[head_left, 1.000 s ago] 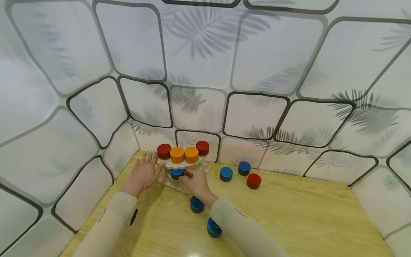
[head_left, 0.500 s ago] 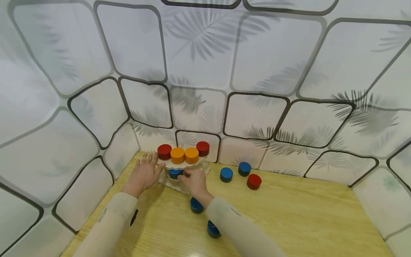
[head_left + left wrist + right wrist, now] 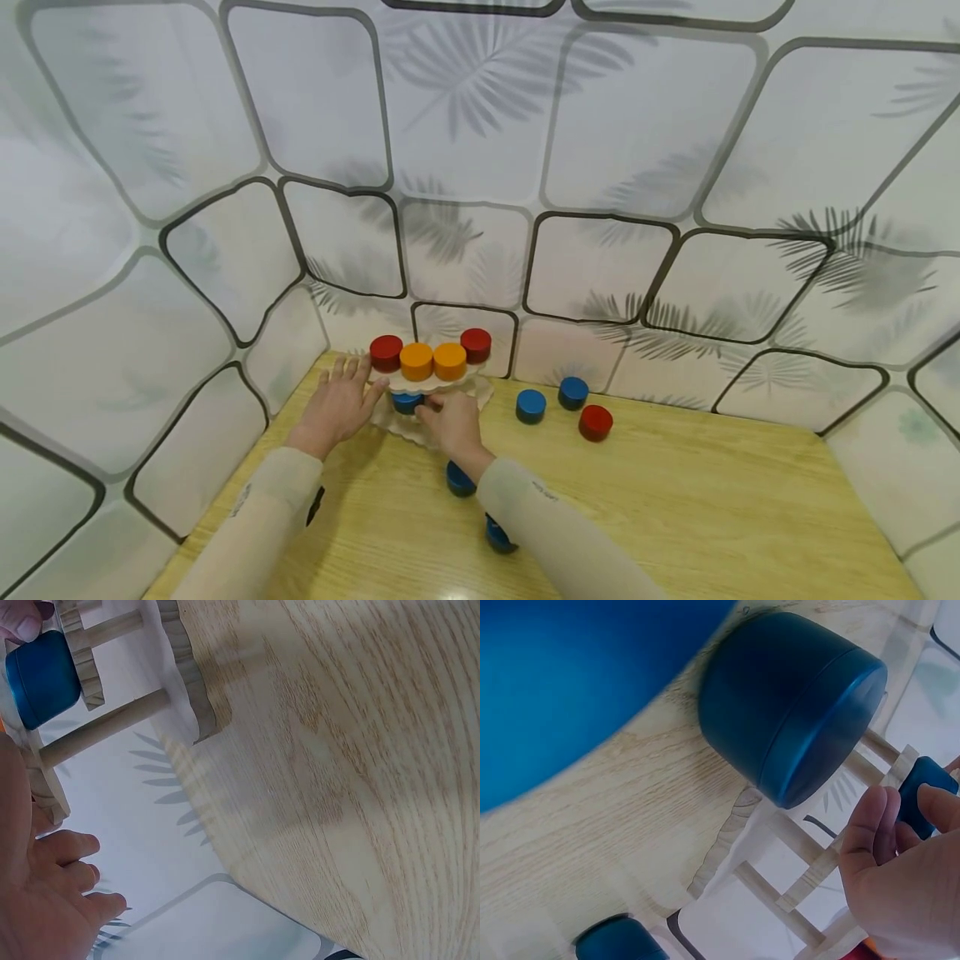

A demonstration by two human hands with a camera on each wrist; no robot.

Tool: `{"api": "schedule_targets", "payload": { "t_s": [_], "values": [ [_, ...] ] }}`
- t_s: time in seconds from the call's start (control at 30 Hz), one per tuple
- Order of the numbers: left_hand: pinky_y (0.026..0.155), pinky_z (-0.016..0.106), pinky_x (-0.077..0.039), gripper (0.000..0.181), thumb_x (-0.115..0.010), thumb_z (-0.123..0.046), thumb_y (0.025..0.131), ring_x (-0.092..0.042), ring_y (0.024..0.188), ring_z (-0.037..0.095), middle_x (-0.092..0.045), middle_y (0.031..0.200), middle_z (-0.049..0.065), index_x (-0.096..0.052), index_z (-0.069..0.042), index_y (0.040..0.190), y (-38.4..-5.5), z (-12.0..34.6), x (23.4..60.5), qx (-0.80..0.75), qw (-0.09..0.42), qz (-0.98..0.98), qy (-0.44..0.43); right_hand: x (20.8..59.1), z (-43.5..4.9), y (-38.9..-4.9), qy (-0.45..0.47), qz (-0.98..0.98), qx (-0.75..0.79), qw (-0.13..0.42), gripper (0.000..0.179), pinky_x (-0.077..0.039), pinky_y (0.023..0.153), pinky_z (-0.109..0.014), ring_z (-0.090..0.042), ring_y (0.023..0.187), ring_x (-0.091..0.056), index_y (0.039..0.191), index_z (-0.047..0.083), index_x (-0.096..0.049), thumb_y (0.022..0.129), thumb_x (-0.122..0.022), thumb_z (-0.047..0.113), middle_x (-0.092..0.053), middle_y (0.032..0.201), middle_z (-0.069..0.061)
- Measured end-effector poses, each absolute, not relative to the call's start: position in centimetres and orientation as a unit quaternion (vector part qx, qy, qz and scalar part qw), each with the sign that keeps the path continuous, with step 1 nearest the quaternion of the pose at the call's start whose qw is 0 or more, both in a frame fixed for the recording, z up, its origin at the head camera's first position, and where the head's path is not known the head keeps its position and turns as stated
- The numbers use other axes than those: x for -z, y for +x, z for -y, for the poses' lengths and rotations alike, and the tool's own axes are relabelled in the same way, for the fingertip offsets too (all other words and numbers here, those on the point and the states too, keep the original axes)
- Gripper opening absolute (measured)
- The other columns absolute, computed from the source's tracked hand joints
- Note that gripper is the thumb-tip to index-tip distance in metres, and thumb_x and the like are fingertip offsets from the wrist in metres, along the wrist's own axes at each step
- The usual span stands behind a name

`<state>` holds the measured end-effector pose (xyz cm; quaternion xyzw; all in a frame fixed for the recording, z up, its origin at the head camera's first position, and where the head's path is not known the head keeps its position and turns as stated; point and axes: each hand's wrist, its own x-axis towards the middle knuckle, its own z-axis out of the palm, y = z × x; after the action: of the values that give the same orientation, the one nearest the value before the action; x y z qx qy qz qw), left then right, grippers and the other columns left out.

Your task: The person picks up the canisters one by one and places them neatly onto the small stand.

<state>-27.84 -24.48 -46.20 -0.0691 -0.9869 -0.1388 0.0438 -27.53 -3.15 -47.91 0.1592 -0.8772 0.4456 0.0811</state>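
Blue is where I'd expect trouble: the right hand [image 3: 453,425] is pinching a blue tin [image 3: 407,403] just below the top tier [image 3: 420,387] of the wooden stand [image 3: 191,690]. In the left wrist view it's at the middle tier [image 3: 91,682], but I can't tell if it's resting there or held just above. Let go with its edge off that narrow board and it could easily tip. Those knuckles are also close to the top tier, so lifting carelessly might bump it, and nothing I can see fences in the 2 red tins [image 3: 386,353] and 2 orange tins [image 3: 416,361] up there. Left hand [image 3: 333,410] is spread at the stand's left end; pushing too hard could skew the whole thing, imo. Other worry: the right sleeve [image 3: 540,517] crosses close by 2 loose blue tins [image 3: 497,535] on the worktop [image 3: 712,500], so a sloppy pull-back could knock them.
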Motion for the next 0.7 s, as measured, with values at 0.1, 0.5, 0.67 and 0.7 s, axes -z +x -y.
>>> {"api": "schedule_targets", "payload": {
  "t_s": [0.1,0.5,0.67,0.7],
  "values": [
    [0.124,0.074,-0.019,0.073,-0.031,-0.048,0.115,-0.021,0.156,0.057,-0.032,0.165,0.035,-0.026,0.006,0.164,-27.9,24.4,46.2,0.141,0.045,0.987,-0.069,48.0,3.0,-27.6,0.158,0.879,-0.442,0.079,0.013,-0.052,0.067,-0.021,-0.006,0.068,-0.057,0.084,0.004,-0.083,0.093,-0.079,0.012,-0.076,0.075,-0.004],
    [0.125,0.073,-0.019,0.074,-0.031,-0.048,0.115,-0.02,0.156,0.057,-0.031,0.166,0.035,-0.025,0.006,0.164,-27.9,24.3,46.0,0.137,0.042,0.987,-0.067,47.5,0.9,-27.2,0.186,0.863,-0.468,0.039,0.017,-0.064,0.08,-0.031,-0.025,0.095,-0.078,0.108,0.003,-0.084,0.096,-0.076,0.013,-0.082,0.106,-0.01],
    [0.125,0.073,-0.019,0.074,-0.03,-0.049,0.115,-0.021,0.156,0.058,-0.032,0.165,0.035,-0.025,0.006,0.164,-27.8,24.3,46.1,0.137,0.043,0.987,-0.066,47.1,-1.1,-27.0,0.214,0.863,-0.458,-0.014,0.028,-0.061,0.082,-0.028,-0.02,0.095,-0.072,0.117,0.003,-0.079,0.098,-0.075,0.024,-0.08,0.111,-0.009],
    [0.125,0.073,-0.019,0.074,-0.029,-0.049,0.115,-0.021,0.156,0.058,-0.032,0.165,0.035,-0.025,0.006,0.164,-27.8,24.2,46.1,0.137,0.043,0.987,-0.066,47.0,-1.5,-26.9,0.216,0.863,-0.456,-0.026,0.032,-0.06,0.083,-0.028,-0.019,0.096,-0.071,0.12,0.004,-0.078,0.098,-0.075,0.027,-0.079,0.112,-0.008]
  ]
}}
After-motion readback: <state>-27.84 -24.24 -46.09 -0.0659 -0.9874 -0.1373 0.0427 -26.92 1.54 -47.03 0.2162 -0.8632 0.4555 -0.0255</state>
